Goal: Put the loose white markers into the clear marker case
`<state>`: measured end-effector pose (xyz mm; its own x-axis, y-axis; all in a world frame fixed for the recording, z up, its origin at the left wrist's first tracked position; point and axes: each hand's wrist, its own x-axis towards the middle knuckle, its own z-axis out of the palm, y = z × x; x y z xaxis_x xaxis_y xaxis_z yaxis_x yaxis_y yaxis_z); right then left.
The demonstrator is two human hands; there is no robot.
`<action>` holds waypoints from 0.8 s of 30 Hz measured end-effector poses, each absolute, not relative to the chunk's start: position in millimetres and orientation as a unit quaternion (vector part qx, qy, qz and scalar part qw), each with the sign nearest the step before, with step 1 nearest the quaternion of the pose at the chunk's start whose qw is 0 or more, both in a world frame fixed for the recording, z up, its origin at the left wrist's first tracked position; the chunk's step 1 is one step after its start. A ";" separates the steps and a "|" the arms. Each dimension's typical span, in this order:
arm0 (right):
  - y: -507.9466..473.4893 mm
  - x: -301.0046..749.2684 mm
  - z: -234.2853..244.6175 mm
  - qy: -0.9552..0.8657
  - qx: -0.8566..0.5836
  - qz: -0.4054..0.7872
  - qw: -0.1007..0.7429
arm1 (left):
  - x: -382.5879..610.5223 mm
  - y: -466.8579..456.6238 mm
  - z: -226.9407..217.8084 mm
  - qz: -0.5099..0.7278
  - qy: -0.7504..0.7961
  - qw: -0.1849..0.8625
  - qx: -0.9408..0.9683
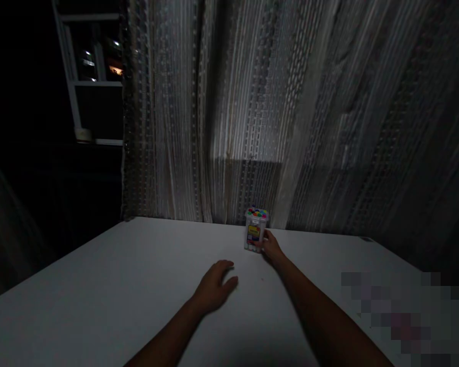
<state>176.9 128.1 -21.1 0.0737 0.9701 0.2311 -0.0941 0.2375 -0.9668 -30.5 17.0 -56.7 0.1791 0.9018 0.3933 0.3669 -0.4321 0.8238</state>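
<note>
A clear plastic case of markers [254, 229] stands upright near the far edge of the white table, with colourful caps showing at its top and a yellow label on its front. My right hand [271, 246] is closed around the lower right side of this case, its thumb across the front; the fingers behind it are partly hidden. Nearer to me, my left hand [214, 288] hovers or rests over the table, thumb and fingers apart, holding nothing. I cannot tell whether it touches the surface.
The white table [118, 285] spreads out on both sides of my arms. Behind its far edge hangs a striped, woven curtain [245, 112]. A window [95, 76] is at the upper left. A small dark flat item [366, 239] lies at the far right corner. A pixelated patch covers the lower right.
</note>
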 end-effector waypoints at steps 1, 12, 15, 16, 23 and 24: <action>135.4 177.6 -21.9 -0.516 -0.427 0.439 0.599 | -30.4 17.0 -58.2 0.455 0.445 0.281 0.718; 174.9 184.4 -33.0 -0.558 -0.439 0.458 0.535 | -28.5 23.0 -55.6 0.467 0.455 0.306 0.694; 175.9 184.0 -35.5 -0.589 -0.467 0.411 0.515 | -28.6 22.2 -54.7 0.452 0.469 0.285 0.704; 175.1 183.8 -36.3 -0.598 -0.480 0.394 0.507 | -28.3 21.6 -54.0 0.447 0.473 0.276 0.707; 146.1 184.4 -45.8 -0.602 -0.579 0.283 0.471 | -23.9 20.1 -52.8 0.431 0.483 0.228 0.727; 136.7 184.3 -47.3 -0.605 -0.588 0.268 0.465 | -23.8 20.7 -53.9 0.432 0.487 0.222 0.726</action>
